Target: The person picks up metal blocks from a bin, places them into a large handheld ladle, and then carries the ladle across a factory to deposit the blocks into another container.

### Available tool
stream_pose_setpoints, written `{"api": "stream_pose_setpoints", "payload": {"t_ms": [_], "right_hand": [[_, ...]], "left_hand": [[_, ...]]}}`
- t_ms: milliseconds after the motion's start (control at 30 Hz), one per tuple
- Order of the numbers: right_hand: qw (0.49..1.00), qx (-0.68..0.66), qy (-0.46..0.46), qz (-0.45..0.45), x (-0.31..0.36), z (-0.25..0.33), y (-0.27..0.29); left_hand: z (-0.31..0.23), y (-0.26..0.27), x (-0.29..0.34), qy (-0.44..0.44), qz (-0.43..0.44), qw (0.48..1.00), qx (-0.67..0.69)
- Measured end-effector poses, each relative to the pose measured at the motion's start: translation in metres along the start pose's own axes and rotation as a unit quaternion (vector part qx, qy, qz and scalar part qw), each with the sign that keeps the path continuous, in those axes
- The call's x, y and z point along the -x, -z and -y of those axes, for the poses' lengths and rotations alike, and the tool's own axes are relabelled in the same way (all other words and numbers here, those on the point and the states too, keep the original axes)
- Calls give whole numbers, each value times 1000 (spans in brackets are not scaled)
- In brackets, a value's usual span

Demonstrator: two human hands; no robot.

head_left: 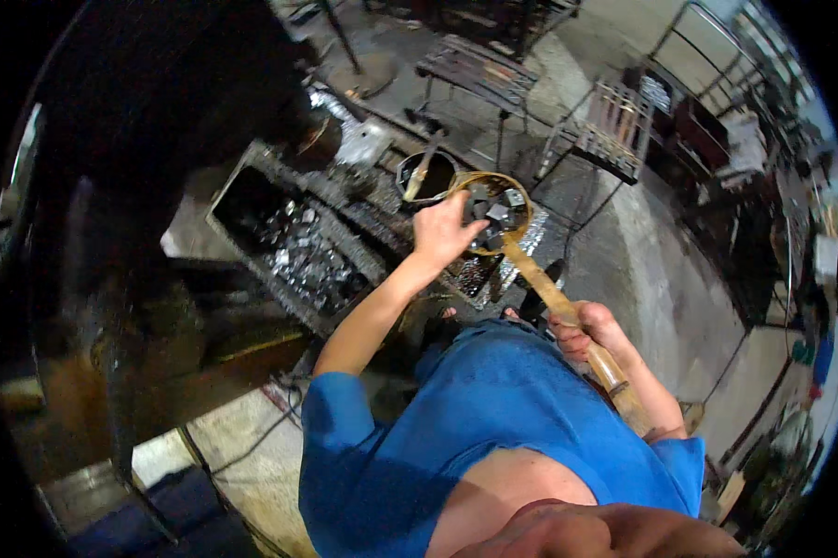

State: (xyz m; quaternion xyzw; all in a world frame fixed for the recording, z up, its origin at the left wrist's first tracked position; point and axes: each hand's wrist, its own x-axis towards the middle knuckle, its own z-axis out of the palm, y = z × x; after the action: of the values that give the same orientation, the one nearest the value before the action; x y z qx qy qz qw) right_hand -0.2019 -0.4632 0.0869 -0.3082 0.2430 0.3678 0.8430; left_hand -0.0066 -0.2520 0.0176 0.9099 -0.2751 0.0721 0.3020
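A round, long-handled basket or scoop with a yellowish rim (527, 206) hangs in front of me. Several dark grey, block-like pieces (499, 212) lie in it, some with shiny faces. My left hand (445, 229) grips its left rim, the thumb reaching over the inside; the fingertips are partly hidden. Around the flat, wood-coloured handle (551, 296), my right hand (586, 332) is closed, well back from the basket and close to my body. Just beyond my left hand stands a dark bucket (408, 166) with a light brush-like tool (420, 175) leaning in it.
To the left is a long, rough-edged trough (238, 177) holding many shiny dark chunks (309, 256). A silvery textured tray (528, 234) lies under the basket. Slatted metal stands (479, 73) and a rack with bars (616, 121) stand farther off. Concrete floor (665, 270) extends to the right.
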Motion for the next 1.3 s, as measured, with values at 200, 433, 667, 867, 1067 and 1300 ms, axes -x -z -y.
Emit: {"api": "stream_pose_setpoints", "payload": {"t_ms": [200, 433, 667, 867, 1067, 1300], "right_hand": [[999, 13, 15, 34, 0, 4, -1], [998, -1, -15, 57, -5, 11, 5], [1000, -10, 6, 29, -2, 8, 3], [999, 27, 8, 24, -3, 10, -1], [1000, -10, 3, 2, -1, 11, -11], [999, -19, 23, 11, -2, -1, -1]], "left_hand": [[2, -2, 1, -61, -8, 998, -15], [-5, -4, -7, -104, -23, 994, 4], [106, 84, 69, 211, -123, 959, 141], [191, 85, 135, 265, 202, 926, -179], [232, 6, 137, 123, 414, 845, -316], [239, -22, 139, 101, 440, 845, -285]]}}
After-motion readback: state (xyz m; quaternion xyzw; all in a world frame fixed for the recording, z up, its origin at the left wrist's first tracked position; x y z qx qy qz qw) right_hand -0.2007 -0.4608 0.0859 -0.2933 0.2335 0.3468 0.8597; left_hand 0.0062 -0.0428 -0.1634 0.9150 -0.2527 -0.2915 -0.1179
